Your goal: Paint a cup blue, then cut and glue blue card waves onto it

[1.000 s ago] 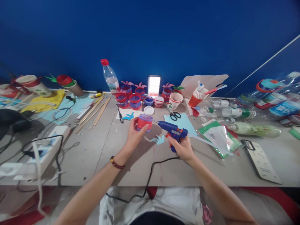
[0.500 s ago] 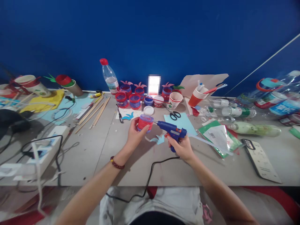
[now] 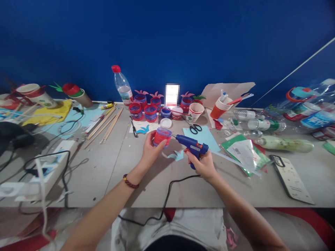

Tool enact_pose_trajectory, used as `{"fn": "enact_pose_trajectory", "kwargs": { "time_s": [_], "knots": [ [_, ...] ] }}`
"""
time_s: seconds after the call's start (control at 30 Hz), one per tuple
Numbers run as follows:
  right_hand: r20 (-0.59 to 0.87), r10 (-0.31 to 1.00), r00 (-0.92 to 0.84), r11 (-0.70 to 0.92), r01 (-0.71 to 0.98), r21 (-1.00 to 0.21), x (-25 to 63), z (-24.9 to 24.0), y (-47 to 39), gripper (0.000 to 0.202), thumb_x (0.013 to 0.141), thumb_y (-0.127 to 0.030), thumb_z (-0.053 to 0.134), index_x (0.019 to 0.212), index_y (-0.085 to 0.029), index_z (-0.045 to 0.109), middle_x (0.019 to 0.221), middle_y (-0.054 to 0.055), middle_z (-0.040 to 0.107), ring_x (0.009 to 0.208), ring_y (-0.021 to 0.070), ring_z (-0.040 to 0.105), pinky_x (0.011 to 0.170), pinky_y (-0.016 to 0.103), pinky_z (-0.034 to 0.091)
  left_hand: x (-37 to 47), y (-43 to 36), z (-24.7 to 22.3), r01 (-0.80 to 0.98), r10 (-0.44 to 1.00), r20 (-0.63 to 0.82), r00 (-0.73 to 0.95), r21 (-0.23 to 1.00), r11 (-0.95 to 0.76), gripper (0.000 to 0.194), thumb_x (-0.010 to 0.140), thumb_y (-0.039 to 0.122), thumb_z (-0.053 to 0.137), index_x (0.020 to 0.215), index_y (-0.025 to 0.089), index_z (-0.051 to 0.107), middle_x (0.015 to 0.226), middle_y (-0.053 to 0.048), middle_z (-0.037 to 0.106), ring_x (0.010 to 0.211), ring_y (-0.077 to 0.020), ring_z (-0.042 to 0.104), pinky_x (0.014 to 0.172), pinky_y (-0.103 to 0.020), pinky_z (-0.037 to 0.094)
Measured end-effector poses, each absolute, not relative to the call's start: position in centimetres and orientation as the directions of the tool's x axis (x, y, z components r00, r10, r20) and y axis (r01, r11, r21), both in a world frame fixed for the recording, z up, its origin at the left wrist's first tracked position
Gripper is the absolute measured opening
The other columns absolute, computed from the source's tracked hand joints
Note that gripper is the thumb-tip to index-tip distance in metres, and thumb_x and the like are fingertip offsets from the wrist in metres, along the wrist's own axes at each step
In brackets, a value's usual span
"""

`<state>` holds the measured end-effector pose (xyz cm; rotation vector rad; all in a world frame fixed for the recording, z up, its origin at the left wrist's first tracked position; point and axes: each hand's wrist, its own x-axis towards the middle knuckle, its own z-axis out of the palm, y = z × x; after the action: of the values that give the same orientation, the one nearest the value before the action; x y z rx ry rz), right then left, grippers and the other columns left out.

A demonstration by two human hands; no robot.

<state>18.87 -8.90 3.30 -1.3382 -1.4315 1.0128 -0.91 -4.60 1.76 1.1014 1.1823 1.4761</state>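
Note:
My left hand point(image 3: 153, 150) is wrapped round a small red and purple cup point(image 3: 162, 138), held above the table. In my right hand point(image 3: 202, 162) is a blue hot glue gun point(image 3: 192, 144), its nozzle at the cup's right side near the rim; whether it touches, I cannot tell. A long clear glue stick point(image 3: 230, 158) sticks out of the gun's back. Light blue paper leaves point(image 3: 176, 156) lie below the cup. Just behind it are a white lid point(image 3: 165, 123) and a darker blue paper cutout point(image 3: 143, 129).
Several red and purple cups point(image 3: 135, 111) line the back, beside a plastic bottle point(image 3: 123, 87) and a paper cup point(image 3: 196, 112). Scissors point(image 3: 195, 129) lie on blue paper point(image 3: 209, 138). A phone point(image 3: 291, 179) and bottles point(image 3: 267, 124) are right; a power strip point(image 3: 54, 164) and wooden sticks point(image 3: 104, 123) left.
Almost nothing differs. Both hands hold the cup and the glue gun in nearly the same place, with the nozzle still by the rim.

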Motion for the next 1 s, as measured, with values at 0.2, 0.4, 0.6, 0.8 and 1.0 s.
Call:
{"fn": "enact_pose_trajectory", "kwargs": {
  "time_s": [0.2,0.4,0.6,0.8,1.0],
  "knots": [
    [0.166,0.986,0.004,0.160,0.253,-0.954,19.0,3.3,-9.0,0.024,0.082,-0.039,0.060,0.077,-0.016,0.065,0.050,-0.001,0.056,0.043,0.0116,0.052,0.043,0.024,0.044,-0.9,-4.7,1.9,-0.070,0.978,0.115,-0.173,0.989,-0.128,0.053,0.064,0.041,0.079,0.106,0.019,0.055,0.105,-0.008,0.065,0.095,-0.0207,0.064,0.083,-0.034,0.053],
    [0.163,0.985,0.052,0.153,0.161,-0.975,19.1,3.0,-8.7,0.024,0.083,-0.039,0.061,0.084,-0.016,0.066,0.054,-0.001,0.058,0.047,0.0110,0.053,0.046,0.023,0.045,-0.7,-5.0,1.9,-0.008,0.980,0.151,-0.132,0.988,-0.153,0.052,0.066,0.039,0.079,0.108,0.019,0.056,0.106,-0.008,0.066,0.095,-0.0214,0.064,0.084,-0.036,0.053],
    [0.118,0.991,0.069,0.110,0.116,-0.987,19.5,2.9,-8.3,0.033,0.084,-0.048,0.060,0.082,-0.016,0.065,0.055,-0.001,0.059,0.049,0.0112,0.053,0.047,0.023,0.043,-1.4,-5.1,1.4,0.052,0.968,0.242,0.064,0.968,-0.245,0.057,0.067,0.037,0.080,0.117,0.021,0.058,0.120,-0.009,0.061,0.109,-0.0243,0.060,0.096,-0.038,0.048],
    [0.053,0.998,0.040,0.051,0.066,-0.997,20.0,2.5,-7.5,0.042,0.086,-0.055,0.056,0.085,-0.015,0.066,0.052,-0.001,0.059,0.049,0.0113,0.054,0.049,0.022,0.042,-3.4,-5.1,1.6,-0.305,0.901,0.110,0.421,0.952,0.026,0.059,0.069,0.040,0.077,0.122,0.020,0.060,0.119,-0.011,0.065,0.107,-0.0294,0.063,0.093,-0.041,0.050],
    [-0.081,0.992,-0.093,-0.071,0.107,-0.992,19.9,2.1,-7.0,0.056,0.086,-0.063,0.050,0.059,-0.014,0.060,0.051,0.002,0.057,0.046,0.0104,0.051,0.046,0.020,0.041,-6.2,-5.5,5.3,-0.583,0.921,0.080,0.382,0.794,0.172,0.071,0.068,0.066,0.062,0.116,0.013,0.063,0.108,-0.016,0.069,0.097,-0.0324,0.067,0.083,-0.045,0.056]
  ]
}}
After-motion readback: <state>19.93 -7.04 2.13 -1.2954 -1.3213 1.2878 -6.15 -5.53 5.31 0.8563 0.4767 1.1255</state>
